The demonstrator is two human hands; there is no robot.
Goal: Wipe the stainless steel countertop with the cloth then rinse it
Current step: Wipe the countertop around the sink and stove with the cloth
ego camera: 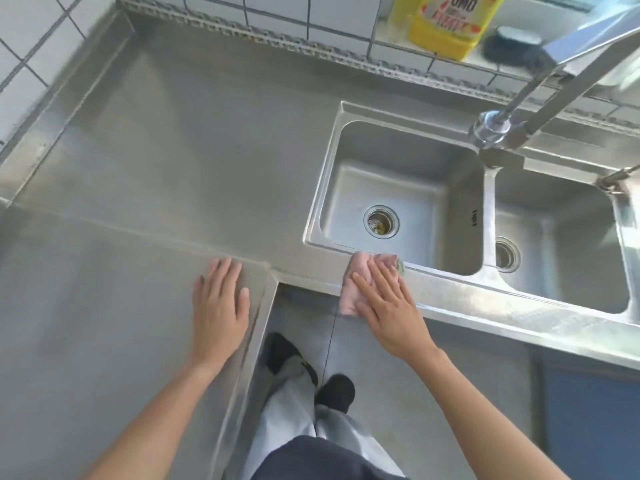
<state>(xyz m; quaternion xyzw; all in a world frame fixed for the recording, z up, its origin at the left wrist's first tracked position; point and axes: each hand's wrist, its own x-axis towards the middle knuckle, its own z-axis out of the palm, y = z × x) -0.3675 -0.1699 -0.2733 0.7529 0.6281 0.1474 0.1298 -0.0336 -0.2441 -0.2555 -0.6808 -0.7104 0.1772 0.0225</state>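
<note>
Flat and straight-fingered, the right hand [388, 303] presses down on the pink cloth [356, 285] without curling round it; the left hand [220, 301] lies open, palm down, holding nothing.

Filling most of the frame is the stainless steel countertop [207, 140], an L-shaped run with a seam crossing from the left edge toward the centre. The left hand rests on its lower-left section, just beside the inner corner. Right of centre sits the double sink [488, 216], its left basin showing a round drain [381, 221]. The cloth lies on the narrow front strip of countertop just below that basin, its far edge touching the basin's rim and its near edge hanging a little over the counter's front. A faucet [512, 109] leans in from the upper right. Along the top, white wall tiles [277, 8] carry a ledge with a yellow bottle [446, 26] and, beside it, a dark scrubber [512, 43]. At bottom centre, pale trousers and black shoes [336, 389] stand on the floor.
</note>
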